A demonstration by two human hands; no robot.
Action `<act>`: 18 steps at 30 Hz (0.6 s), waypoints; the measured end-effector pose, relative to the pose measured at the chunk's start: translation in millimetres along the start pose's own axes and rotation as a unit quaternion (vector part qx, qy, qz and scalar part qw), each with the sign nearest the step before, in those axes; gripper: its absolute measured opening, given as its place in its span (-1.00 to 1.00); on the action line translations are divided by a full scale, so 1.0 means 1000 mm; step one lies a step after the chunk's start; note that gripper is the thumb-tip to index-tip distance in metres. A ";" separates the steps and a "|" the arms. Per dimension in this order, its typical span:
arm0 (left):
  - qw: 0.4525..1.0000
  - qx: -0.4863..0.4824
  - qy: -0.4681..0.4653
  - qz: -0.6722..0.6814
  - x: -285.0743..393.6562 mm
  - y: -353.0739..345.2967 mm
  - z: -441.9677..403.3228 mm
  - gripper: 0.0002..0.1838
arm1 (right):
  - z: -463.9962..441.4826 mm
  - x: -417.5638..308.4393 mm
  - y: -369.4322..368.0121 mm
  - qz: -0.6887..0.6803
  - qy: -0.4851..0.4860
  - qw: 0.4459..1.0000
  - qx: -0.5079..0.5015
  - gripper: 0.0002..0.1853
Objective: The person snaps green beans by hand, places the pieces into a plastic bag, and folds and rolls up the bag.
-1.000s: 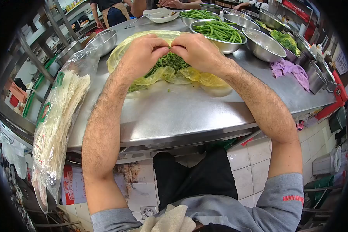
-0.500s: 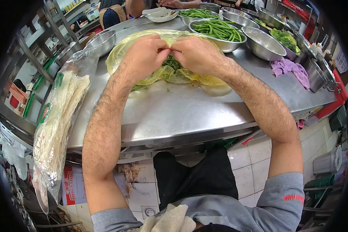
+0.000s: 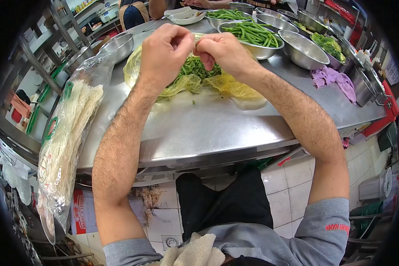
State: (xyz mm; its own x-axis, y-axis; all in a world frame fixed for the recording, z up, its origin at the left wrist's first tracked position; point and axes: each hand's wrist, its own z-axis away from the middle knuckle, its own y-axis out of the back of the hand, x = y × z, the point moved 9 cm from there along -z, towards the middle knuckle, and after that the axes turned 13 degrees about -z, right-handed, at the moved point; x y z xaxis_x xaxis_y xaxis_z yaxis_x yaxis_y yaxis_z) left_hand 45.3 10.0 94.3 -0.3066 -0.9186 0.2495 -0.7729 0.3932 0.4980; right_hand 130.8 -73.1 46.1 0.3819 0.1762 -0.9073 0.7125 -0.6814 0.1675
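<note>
Both of my hands are raised over a translucent yellow plastic bag [image 3: 237, 86] that lies spread on the steel table. Chopped-looking green leaves [image 3: 197, 68] are heaped on the bag, just below my fingers. My left hand [image 3: 166, 55] is curled, thumb and fingers closed near the tips. Facing it, a small gap apart, my right hand [image 3: 226, 53] has its thumb and fingers drawn together. Whatever either hand may pinch is hidden or too small to make out. A few green bits lie on the table in front of the bag.
Steel bowls of green beans [image 3: 255, 34] stand behind my right hand, near an upright-edged steel bowl [image 3: 303, 48] and a purple cloth [image 3: 334, 82]. Rice noodles in a clear bag [image 3: 70, 142] lie along the left table edge. Other people stand across the table.
Both hands have lifted slightly up and away from the leaves, and more of the green heap shows beneath them. My fingers have parted a little between the two hands.
</note>
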 end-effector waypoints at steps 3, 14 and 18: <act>0.997 0.045 0.039 0.039 -0.014 0.007 -0.003 -0.82 | 0.001 0.007 -0.005 0.142 0.057 0.988 -0.019 -0.74; 0.996 0.004 0.070 0.051 -0.027 0.006 -0.005 -0.80 | 0.003 -0.014 -0.005 0.126 0.072 0.989 -0.039 -0.63; 0.993 -0.021 0.078 0.088 -0.033 0.000 -0.006 -0.78 | 0.004 -0.028 0.008 0.262 0.124 0.957 0.008 -0.71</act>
State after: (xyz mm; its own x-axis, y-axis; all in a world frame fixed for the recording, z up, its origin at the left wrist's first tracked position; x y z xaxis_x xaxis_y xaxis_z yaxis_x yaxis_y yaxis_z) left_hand 58.8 40.4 90.7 -0.3430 -0.8194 0.4593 -0.6906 0.5514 0.4680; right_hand 124.0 -86.3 71.1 0.8135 -0.0311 -0.5807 0.3761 -0.7334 0.5663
